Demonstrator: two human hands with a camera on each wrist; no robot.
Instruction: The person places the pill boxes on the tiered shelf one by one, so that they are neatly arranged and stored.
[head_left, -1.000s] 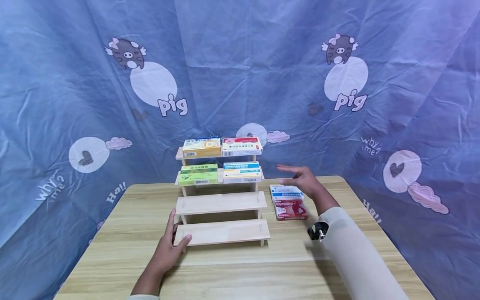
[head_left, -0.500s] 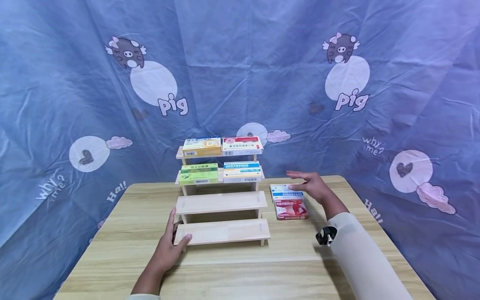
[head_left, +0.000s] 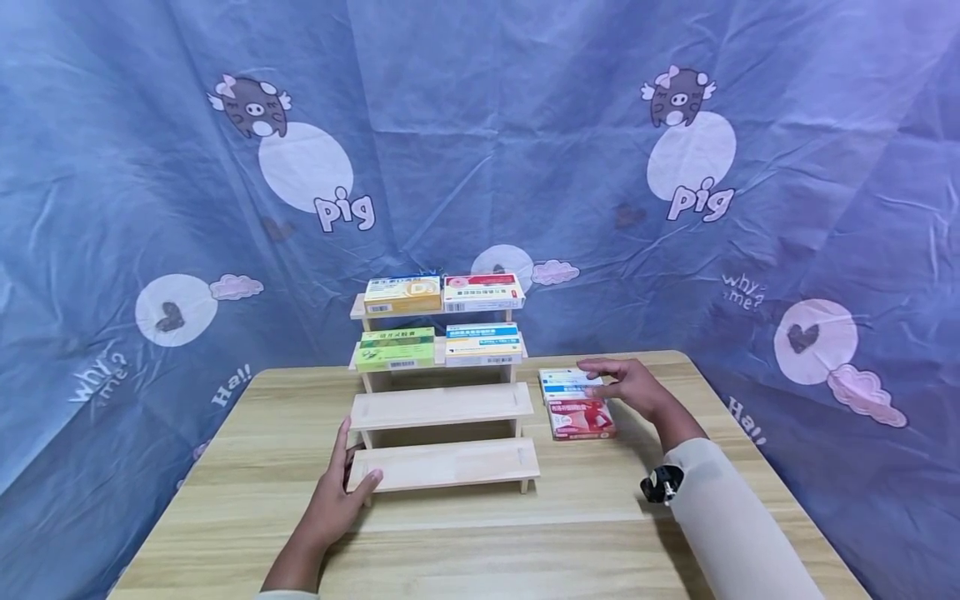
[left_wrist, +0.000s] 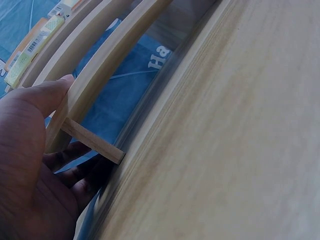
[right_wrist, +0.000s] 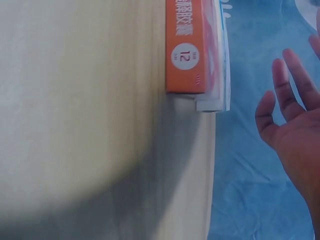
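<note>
A four-step wooden rack stands on the table. My left hand grips its lowest step at the left end, thumb on the top face. In the left wrist view the thumb lies on the step's edge and the other fingers curl beneath, beside a short leg. Right of the rack, my right hand hovers with loose, extended fingers over a white-and-blue medicine box, partly covering it. A red medicine box lies just in front. The right wrist view shows this hand holding nothing.
A yellow-white medicine box and a red-white one sit on the top step. Below them are a green box and a blue-white box. A blue printed curtain surrounds the wooden table.
My right hand has shifted rightward and lowered toward the white-and-blue box. The left hand has stayed on the rack, and the boxes look unmoved.
</note>
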